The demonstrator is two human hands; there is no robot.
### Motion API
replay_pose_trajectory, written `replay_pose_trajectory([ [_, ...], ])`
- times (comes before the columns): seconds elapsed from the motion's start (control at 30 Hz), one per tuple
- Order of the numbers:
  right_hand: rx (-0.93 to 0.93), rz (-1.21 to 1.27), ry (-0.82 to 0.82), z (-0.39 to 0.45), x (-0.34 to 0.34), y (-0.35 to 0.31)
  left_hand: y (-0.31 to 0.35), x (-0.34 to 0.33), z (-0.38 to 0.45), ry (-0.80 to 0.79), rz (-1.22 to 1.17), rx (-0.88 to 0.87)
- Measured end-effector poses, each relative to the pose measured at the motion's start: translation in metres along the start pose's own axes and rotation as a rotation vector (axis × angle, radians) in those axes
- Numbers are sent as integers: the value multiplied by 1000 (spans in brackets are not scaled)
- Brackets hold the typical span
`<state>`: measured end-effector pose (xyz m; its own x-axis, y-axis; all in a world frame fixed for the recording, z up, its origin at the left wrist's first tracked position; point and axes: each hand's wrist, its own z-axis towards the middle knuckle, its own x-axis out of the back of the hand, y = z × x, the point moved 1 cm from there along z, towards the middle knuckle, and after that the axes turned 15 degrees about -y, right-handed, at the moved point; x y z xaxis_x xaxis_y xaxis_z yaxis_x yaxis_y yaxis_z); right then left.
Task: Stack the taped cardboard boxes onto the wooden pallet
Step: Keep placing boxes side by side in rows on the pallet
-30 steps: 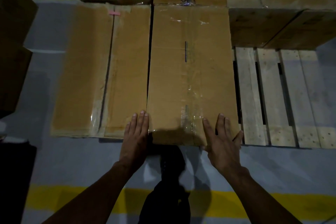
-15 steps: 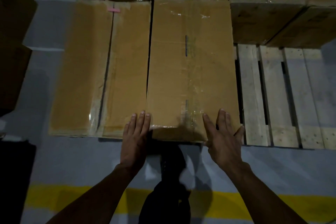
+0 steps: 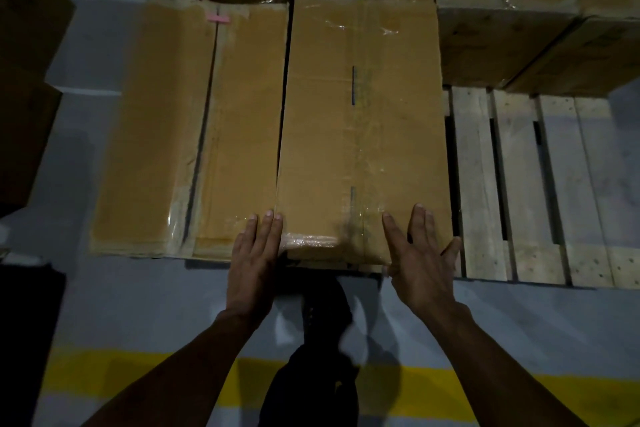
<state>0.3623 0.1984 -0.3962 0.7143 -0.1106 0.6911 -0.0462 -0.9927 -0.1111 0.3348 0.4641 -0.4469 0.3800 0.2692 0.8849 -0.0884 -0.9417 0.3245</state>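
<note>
A long taped cardboard box lies on the wooden pallet, its near end at the pallet's front edge. My left hand presses flat against the box's near left corner, fingers straight. My right hand lies flat with spread fingers on the box's near right corner. A second taped box lies alongside to the left, touching or nearly touching the first. More boxes stand in a row at the back of the pallet.
Bare pallet slats show to the right of the box. Dark stacked boxes stand at the far left. Grey floor with a yellow line runs below, and my shoe stands close to the pallet's front edge.
The box has slid a little further away onto the pallet under both hands, closing on the back row. Both hands keep their flat positions on its near corners.
</note>
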Motion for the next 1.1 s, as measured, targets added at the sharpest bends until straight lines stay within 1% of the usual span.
replay_pose_trajectory([
  [0.1, -1, 2, -6, -1, 0, 0, -1, 7, -2, -16, 50, -10],
  [0.27, 3, -4, -15, -4, 3, 0, 4, 22, -4, -141, 87, -28],
  [0.37, -5, -13, -24, -9, 5, -2, 4, 36, -5, -206, 150, -16],
  [0.53, 15, -14, -108, -22, 12, 1, 13, 65, -3, -390, 418, 18],
  [0.63, 28, -7, -97, -20, 11, 3, 14, 66, -6, -383, 496, -5],
  [0.8, 12, -36, -75, -15, 0, 2, 11, 58, -4, -404, 586, 9],
  [0.93, 20, 10, -93, -17, 4, 2, 15, 62, -2, -440, 567, 45],
  [1.03, 39, 62, -98, -39, 10, -1, 24, 72, -6, -498, 479, 96],
  [1.1, 13, 140, -103, -61, 11, -2, 34, 81, -13, -524, 394, 133],
])
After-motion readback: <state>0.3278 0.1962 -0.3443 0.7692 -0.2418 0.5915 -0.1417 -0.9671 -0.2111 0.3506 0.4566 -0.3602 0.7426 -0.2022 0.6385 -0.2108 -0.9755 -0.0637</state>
